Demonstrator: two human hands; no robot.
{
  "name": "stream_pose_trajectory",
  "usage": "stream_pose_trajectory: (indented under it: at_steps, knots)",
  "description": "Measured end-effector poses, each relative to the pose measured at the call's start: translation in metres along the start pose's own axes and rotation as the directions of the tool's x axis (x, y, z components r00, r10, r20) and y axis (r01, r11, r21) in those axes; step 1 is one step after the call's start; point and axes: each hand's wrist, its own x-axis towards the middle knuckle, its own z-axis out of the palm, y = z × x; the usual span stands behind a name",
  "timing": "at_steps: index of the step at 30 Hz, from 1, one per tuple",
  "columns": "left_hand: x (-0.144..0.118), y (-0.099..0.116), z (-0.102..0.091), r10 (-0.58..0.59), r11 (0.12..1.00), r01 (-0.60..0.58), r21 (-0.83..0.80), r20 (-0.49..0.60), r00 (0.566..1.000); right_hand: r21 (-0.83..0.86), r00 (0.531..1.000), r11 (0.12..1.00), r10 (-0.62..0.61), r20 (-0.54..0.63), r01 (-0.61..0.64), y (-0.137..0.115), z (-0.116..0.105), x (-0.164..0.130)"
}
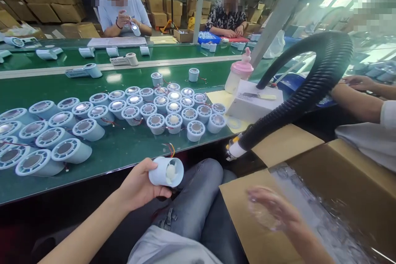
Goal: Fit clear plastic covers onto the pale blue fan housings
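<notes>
Nearest, left hand grips 1 pale-blue plastic fan housing with white impeller, held over the lap just off the green conveyor bench's near edge. Right hand is blurred over the open cardboard box of clear plastic; can't tell its grip. Dozens of housings still crowd the bench, so plenty left.

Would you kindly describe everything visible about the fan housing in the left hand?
The fan housing is a short, pale blue cylinder that looks like plastic. Its open end faces right, showing a whitish impeller inside. The left hand grips it from behind, just below the table edge and above the person's lap. Thin wires show behind it.
</notes>
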Motion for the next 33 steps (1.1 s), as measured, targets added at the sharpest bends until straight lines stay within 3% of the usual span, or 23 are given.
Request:
stream_pose_trajectory:
  at_steps: [2,5,8,10,13,15,18,21,25,27,33]
  knots:
    - [0.007,-0.015,0.006,-0.188,0.982,0.189,-0.015,0.047,0.981,-0.093,0.978,0.984,-0.134,0.162,0.150,-0.027,0.034,0.024]
    - [0.015,-0.027,0.015,-0.251,0.950,0.232,0.211,0.068,0.966,-0.312,0.951,0.900,-0.267,0.154,0.303,-0.062,0.068,0.053]
    - [0.016,-0.028,0.023,-0.185,0.848,0.059,0.526,0.190,0.964,-0.525,0.960,0.807,-0.263,0.093,0.272,-0.077,0.079,0.068]
    - [0.015,-0.024,0.028,-0.087,0.667,-0.138,0.732,0.260,0.962,-0.563,0.975,0.798,-0.215,0.063,0.213,-0.078,0.079,0.069]
    - [0.013,-0.021,0.033,0.115,0.316,-0.365,0.876,0.346,0.931,-0.424,0.986,0.890,-0.138,0.098,0.167,-0.075,0.075,0.065]
    - [0.013,-0.022,0.034,0.192,0.231,-0.404,0.885,0.365,0.911,-0.258,0.988,0.960,-0.072,0.134,0.105,-0.074,0.072,0.062]
    - [0.015,-0.029,0.031,0.263,0.260,-0.431,0.864,0.366,0.893,-0.077,0.992,0.997,0.003,0.125,0.006,-0.078,0.071,0.059]
    - [0.021,-0.037,0.024,0.310,0.313,-0.484,0.817,0.394,0.865,0.025,0.999,0.999,0.036,0.034,-0.037,-0.083,0.070,0.060]
    - [0.034,-0.045,0.013,0.354,0.302,-0.585,0.753,0.481,0.802,0.181,0.988,0.973,0.152,-0.040,-0.143,-0.085,0.071,0.061]
    - [0.038,-0.048,0.011,0.317,0.328,-0.590,0.737,0.503,0.804,0.278,0.971,0.937,0.236,-0.047,-0.214,-0.082,0.072,0.062]
    - [0.034,-0.050,0.017,0.102,0.681,-0.393,0.617,0.452,0.886,0.558,0.929,0.775,0.369,-0.015,-0.298,-0.074,0.069,0.063]
